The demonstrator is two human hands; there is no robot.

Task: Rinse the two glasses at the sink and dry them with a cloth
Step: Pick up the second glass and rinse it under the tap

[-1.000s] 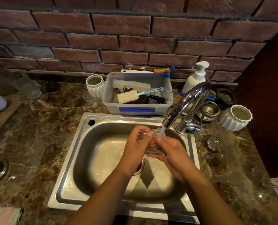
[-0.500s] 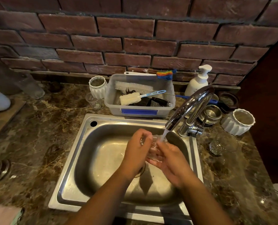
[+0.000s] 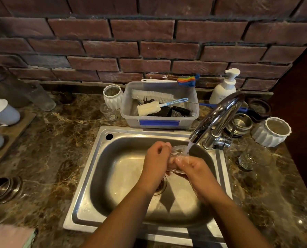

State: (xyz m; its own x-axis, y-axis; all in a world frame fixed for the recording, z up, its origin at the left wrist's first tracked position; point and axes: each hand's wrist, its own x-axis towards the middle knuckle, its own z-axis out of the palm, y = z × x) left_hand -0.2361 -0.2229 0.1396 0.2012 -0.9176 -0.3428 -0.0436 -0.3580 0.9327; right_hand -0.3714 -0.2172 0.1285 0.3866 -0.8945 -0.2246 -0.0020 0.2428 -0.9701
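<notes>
1. Rinsing is the step in hand, and it is judged to be early in the task: nothing is yet being dried, and a folded pink cloth lies at the nearest left corner of the marble counter, well apart from the sink.
2. Over the basin, one clear glass is held between both hands, tilted on its side under the stream.
3. The left hand is curled around one end of the glass, fingers closed on it; the right hand is wrapped under and around the other end, fingertips pressed on the wet wall.
4. A firm but light hold is advised, since wet glass is judged slippery and the steel basin below would be hard on it.
5. The glass is best turned slowly so that the water from the tap reaches the inside and the rim, then tipped mouth-down to drain.
6. The hands are better kept low in the basin, so that splashing onto the counter is limited.
7. Farther right, just beside the sink rim, a second glass rests on the counter; whether it has been rinsed cannot be told.
8. At the back, a plastic tub of brushes and a soap bottle stand untouched.
</notes>
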